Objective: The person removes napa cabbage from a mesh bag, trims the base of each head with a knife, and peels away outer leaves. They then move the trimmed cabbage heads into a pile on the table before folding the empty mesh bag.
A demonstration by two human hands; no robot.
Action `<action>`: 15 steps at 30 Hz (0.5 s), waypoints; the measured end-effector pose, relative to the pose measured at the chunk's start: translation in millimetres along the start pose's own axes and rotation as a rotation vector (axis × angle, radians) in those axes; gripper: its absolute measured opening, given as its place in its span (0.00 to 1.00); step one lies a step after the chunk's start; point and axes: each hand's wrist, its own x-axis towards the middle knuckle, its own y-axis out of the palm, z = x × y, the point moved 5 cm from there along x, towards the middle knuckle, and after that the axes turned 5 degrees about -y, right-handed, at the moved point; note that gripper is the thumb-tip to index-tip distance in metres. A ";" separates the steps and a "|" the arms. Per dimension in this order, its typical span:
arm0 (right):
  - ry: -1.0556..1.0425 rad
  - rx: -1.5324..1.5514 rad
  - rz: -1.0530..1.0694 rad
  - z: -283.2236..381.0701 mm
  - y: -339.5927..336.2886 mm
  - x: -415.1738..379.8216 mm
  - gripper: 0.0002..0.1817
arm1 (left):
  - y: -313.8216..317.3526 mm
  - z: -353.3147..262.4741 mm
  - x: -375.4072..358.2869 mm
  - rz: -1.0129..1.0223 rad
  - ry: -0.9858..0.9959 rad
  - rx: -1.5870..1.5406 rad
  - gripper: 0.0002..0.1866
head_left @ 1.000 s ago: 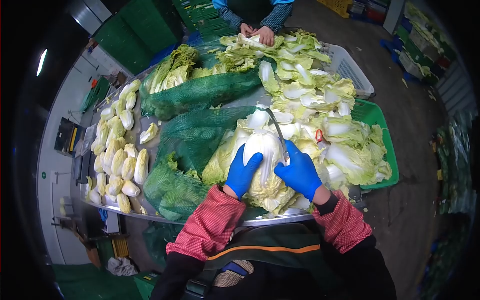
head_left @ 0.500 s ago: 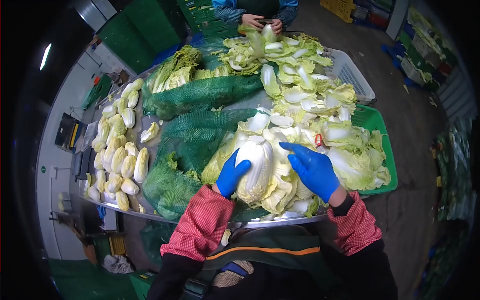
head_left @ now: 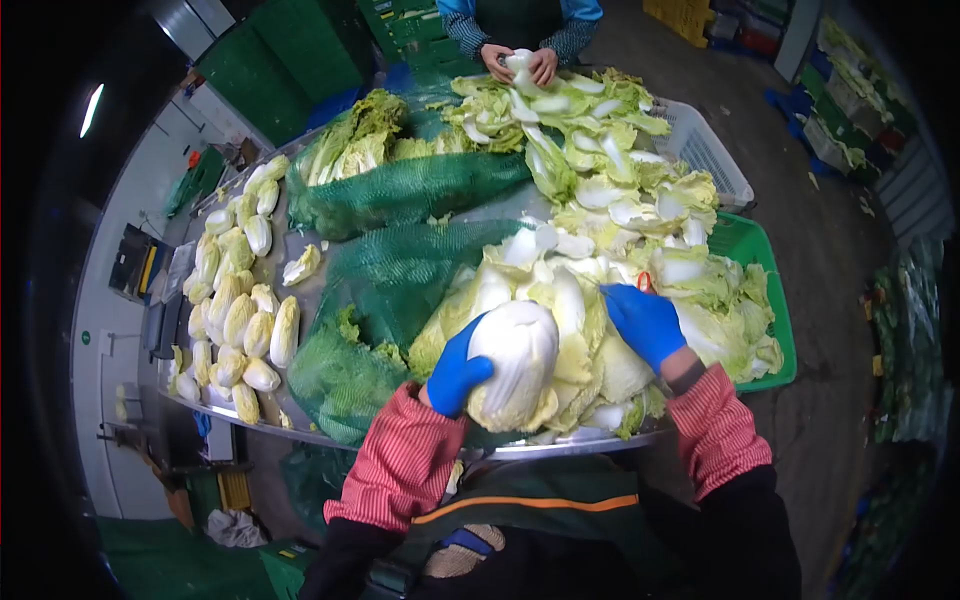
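A Chinese cabbage (head_left: 515, 355) with a broad white base lies in my left hand (head_left: 458, 370). That hand wears a blue glove and is closed around the cabbage's left side. My right hand (head_left: 645, 325), also blue-gloved, is held over the leaf pile to the right, apart from the cabbage. Its fingers are curled in, and I cannot tell what they grip. A small red loop (head_left: 645, 282) shows just above this hand. Loose pale cabbage leaves (head_left: 570, 300) spread behind and beside the held cabbage.
Trimmed cabbages (head_left: 238, 320) cover the table's left side. Green mesh sacks (head_left: 400, 265) with cabbages lie mid-table. A green crate (head_left: 783, 350) and a white crate (head_left: 735, 180) stand along the right edge. Across the table, a person's hands (head_left: 520, 65) hold a cabbage.
My left hand has brought the cabbage slightly nearer and turned its white base further up. My right hand has moved up and right, away from it. The other person's hands have shifted down.
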 end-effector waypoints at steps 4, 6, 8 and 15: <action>0.173 0.818 0.109 46.5 -4.4 10.8 0.26 | 23.8 -11.4 13.5 0.021 -0.201 -0.951 0.46; 0.377 1.166 0.336 83.2 -15.9 21.2 0.34 | 16.7 -3.0 24.8 0.007 -0.166 -0.900 0.44; 0.382 1.231 0.323 96.5 -15.0 27.9 0.33 | 10.8 5.2 25.7 -0.187 -0.210 -0.828 0.42; 0.254 0.781 0.244 110.0 -0.2 30.4 0.33 | -29.2 45.6 3.9 -0.363 -0.270 -0.627 0.31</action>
